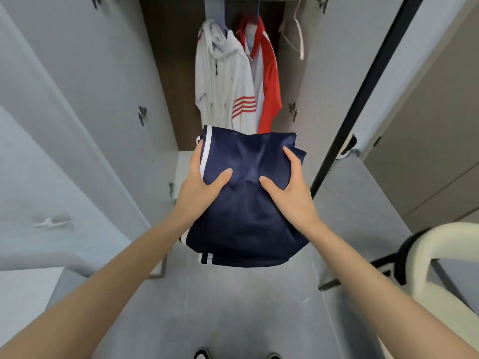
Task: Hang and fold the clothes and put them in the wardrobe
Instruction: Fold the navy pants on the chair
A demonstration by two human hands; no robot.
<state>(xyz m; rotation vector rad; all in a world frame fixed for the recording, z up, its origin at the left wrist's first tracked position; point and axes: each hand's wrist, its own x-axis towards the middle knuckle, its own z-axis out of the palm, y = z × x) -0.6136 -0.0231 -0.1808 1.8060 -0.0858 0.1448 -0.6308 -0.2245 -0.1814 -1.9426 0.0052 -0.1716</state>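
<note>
A folded navy garment with white stripes (246, 218) is held out in front of the open wardrobe (168, 81). My left hand (201, 187) grips its left edge, thumb on top and fingers underneath. On the right side my right hand (287, 187) holds it the same way, thumb pressed on the fabric. Inside the wardrobe a white hoodie (223, 81) and a red and white top (267, 81) hang on hangers.
Both grey wardrobe doors (77, 104) stand open to either side. An empty pale hanger (298, 37) hangs at the right of the rail. A cream chair back (425, 257) stands at lower right. A black-framed panel (363, 99) runs along the right. Grey floor lies below.
</note>
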